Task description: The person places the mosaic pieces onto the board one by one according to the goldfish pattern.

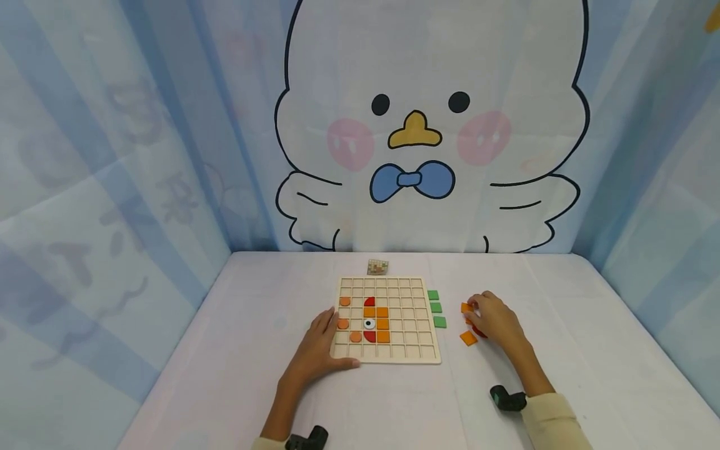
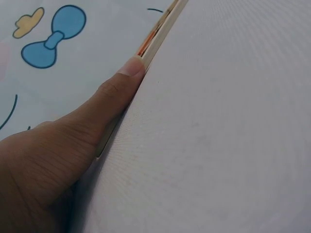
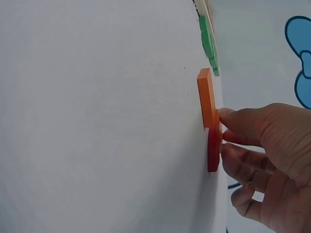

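A wooden grid board (image 1: 407, 325) lies on the table, with round orange pieces (image 1: 345, 301), orange squares (image 1: 382, 323), red quarter-round pieces (image 1: 369, 301) and an eye piece (image 1: 369, 324) in its cells. My left hand (image 1: 316, 350) rests at its front left corner, fingers along the left side and straight thumb against the front edge. To the board's right, my right hand (image 1: 497, 322) has bent fingertips at loose orange square tiles (image 1: 466, 307) and a red piece (image 3: 213, 150). Whether the fingertips pinch a tile is hidden. Another orange tile (image 1: 468, 338) lies nearer me.
Several green square tiles (image 1: 435, 307) lie in a column beside the board's right edge. A small patterned card (image 1: 377, 267) lies behind the board. Printed curtains (image 1: 416, 212) hang at the back and sides of the white table (image 1: 270, 294).
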Available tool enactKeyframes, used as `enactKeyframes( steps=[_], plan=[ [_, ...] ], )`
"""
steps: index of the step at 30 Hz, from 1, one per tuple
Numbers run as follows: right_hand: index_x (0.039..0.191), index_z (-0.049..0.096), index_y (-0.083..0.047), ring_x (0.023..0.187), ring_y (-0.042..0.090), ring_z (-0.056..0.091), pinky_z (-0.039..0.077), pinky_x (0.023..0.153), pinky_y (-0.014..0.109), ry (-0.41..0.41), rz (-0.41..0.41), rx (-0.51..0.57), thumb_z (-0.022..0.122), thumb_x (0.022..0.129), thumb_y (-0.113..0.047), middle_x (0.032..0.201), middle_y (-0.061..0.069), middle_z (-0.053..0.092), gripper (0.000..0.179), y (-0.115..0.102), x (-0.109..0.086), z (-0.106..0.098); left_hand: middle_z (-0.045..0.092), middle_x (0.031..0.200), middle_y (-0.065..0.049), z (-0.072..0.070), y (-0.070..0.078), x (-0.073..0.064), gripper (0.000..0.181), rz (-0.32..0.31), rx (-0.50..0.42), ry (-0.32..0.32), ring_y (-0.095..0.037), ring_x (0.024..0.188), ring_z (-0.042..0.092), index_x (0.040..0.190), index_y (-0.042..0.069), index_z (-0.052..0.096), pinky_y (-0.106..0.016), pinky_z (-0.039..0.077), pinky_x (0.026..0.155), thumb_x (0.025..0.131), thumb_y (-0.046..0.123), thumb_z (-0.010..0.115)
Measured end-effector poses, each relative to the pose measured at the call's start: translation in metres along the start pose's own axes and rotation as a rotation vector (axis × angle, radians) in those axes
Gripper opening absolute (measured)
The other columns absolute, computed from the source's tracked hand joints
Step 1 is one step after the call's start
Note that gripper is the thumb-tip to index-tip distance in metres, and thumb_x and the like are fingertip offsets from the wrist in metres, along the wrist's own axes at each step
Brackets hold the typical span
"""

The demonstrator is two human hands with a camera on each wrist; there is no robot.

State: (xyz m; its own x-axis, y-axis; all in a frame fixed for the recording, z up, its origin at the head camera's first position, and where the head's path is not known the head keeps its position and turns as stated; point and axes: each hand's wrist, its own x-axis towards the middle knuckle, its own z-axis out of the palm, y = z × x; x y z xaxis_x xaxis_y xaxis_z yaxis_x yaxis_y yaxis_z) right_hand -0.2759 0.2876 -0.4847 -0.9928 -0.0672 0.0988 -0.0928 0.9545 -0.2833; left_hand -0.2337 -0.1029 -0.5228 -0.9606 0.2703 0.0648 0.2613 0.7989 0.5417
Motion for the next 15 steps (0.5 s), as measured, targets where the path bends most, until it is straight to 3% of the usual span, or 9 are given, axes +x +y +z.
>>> enactKeyframes(
  steps=[9, 15],
  plan=[
    [0.104, 0.067, -0.001, 0.082, 0.024, 0.057, 0.057, 0.081, 0.043, -0.063, 0.025, 0.047, 0.074, 0.087, -0.018, 0.098, 0.016, 0.062, 0.025, -0.0071, 0.0101, -0.0001, 0.018, 0.163, -0.011, -0.0019, 0.0010, -0.0001, 0.121, -0.003, -0.006, 0.002, -0.030, 0.147, 0.023, 0.155, 0.009, 0.025, -0.052, 0.029, 0.117, 0.066, 0.074, 0.073],
    [0.103, 0.069, -0.001, 0.081, 0.024, 0.056, 0.057, 0.082, 0.044, -0.066, -0.023, 0.067, 0.074, 0.086, -0.015, 0.105, 0.017, 0.062, 0.022, -0.0087, 0.0107, 0.0001, 0.019, 0.163, -0.011, -0.0017, 0.0022, -0.0016, 0.121, -0.004, 0.001, 0.001, -0.030, 0.147, 0.024, 0.155, 0.009, 0.025, -0.051, 0.030, 0.117, 0.066, 0.073, 0.073]
  ],
)
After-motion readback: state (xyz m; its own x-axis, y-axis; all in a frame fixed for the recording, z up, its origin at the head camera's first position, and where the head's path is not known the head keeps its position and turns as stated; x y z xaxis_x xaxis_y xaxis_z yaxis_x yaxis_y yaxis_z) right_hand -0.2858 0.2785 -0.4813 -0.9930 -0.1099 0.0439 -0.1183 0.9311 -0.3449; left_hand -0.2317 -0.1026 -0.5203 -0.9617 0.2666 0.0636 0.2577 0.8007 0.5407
